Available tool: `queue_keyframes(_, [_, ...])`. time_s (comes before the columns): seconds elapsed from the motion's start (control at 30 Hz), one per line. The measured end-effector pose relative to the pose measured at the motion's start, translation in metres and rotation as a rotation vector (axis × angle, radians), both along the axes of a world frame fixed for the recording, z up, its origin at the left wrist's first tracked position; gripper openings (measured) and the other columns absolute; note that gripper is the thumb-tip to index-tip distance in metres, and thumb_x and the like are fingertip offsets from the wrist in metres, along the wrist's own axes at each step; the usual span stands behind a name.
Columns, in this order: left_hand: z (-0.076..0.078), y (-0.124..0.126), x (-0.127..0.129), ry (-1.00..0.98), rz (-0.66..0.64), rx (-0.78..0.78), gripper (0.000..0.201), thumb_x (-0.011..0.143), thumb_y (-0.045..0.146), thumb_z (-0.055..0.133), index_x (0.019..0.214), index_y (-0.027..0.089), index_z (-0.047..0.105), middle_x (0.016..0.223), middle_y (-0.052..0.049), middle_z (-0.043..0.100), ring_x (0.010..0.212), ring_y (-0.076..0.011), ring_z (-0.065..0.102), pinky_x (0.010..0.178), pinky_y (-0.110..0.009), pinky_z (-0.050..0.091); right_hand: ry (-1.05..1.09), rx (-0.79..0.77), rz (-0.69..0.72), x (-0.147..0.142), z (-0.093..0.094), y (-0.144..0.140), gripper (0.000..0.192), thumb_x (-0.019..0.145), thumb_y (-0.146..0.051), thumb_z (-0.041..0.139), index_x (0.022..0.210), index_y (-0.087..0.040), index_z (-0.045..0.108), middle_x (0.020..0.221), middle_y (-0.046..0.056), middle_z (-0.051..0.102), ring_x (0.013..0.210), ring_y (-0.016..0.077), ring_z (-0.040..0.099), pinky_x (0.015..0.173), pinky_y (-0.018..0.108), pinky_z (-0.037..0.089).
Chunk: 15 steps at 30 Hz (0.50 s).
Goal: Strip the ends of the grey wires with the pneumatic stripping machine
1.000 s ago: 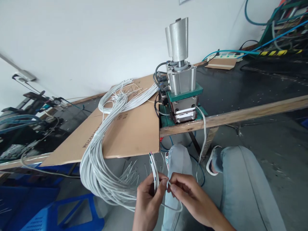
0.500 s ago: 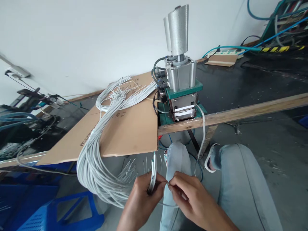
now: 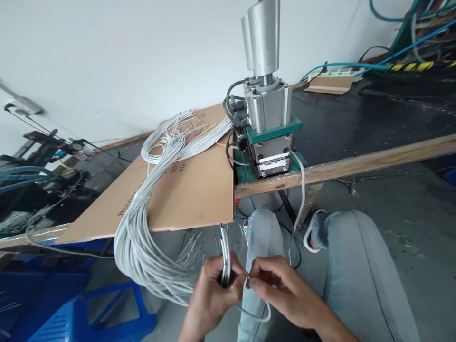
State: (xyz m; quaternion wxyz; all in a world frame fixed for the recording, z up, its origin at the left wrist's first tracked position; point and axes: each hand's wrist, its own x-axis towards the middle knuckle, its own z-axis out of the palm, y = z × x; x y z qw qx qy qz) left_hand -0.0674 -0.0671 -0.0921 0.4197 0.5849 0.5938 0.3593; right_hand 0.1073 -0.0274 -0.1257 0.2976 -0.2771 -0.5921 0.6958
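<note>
My left hand (image 3: 217, 289) is closed around a few white cables (image 3: 225, 254), whose ends stick up above the fist and show dark and coloured wire tips. At its thumb and forefinger it meets my right hand (image 3: 281, 287), which pinches the end of a single white cable (image 3: 261, 319). That cable loops down below both hands; its very tip is mostly hidden by the fingers. Left of my hands, a thick bundle of white cables (image 3: 142, 256) hangs over the edge of a cardboard sheet (image 3: 199, 194), its loose ends pointing toward my left hand.
A metal pneumatic press (image 3: 269, 114) on a green base stands at the black table's (image 3: 342, 128) wooden edge. Below left is a blue plastic stool (image 3: 107, 313). My knees (image 3: 359, 266) are under my right side. A power strip (image 3: 335, 72) lies at the back.
The cables in my left hand have tilted slightly left. My right fingers have shifted at the pinched end, and the single cable's loop now shows below them.
</note>
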Motion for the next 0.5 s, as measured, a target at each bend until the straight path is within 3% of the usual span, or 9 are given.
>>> queue_keyframes(0.17, [-0.001, 0.000, -0.003, 0.015, -0.089, -0.001, 0.014, 0.075, 0.011, 0.056, 0.063, 0.019, 0.055, 0.056, 0.007, 0.045, 0.049, -0.0080, 0.035, 0.046, -0.019, 0.029, 0.136, -0.265, 0.142, -0.002, -0.011, 0.001, 0.028, 0.085, -0.043, 0.064, 0.074, -0.017, 0.058, 0.055, -0.006, 0.050, 0.044, 0.0065, 0.037, 0.041, 0.019, 0.029])
queue_keyframes(0.37, [0.003, 0.005, -0.003, 0.058, -0.161, 0.000, 0.020, 0.065, 0.000, 0.053, 0.061, 0.019, 0.051, 0.054, 0.010, 0.034, 0.049, -0.0060, 0.027, 0.044, -0.016, 0.023, 0.130, -0.275, 0.165, 0.002, -0.015, 0.002, 0.029, 0.083, -0.042, 0.070, 0.074, -0.015, 0.061, 0.054, -0.006, 0.051, 0.043, 0.0048, 0.038, 0.041, 0.017, 0.027])
queue_keyframes(0.5, [0.007, 0.010, -0.003, 0.082, -0.217, 0.005, 0.022, 0.065, -0.003, 0.054, 0.063, 0.019, 0.053, 0.054, 0.011, 0.035, 0.049, -0.0054, 0.028, 0.044, -0.015, 0.024, 0.220, -0.351, 0.177, 0.002, -0.023, 0.002, 0.035, 0.085, -0.048, 0.071, 0.076, -0.014, 0.063, 0.054, -0.006, 0.052, 0.040, 0.0035, 0.036, 0.039, 0.016, 0.028])
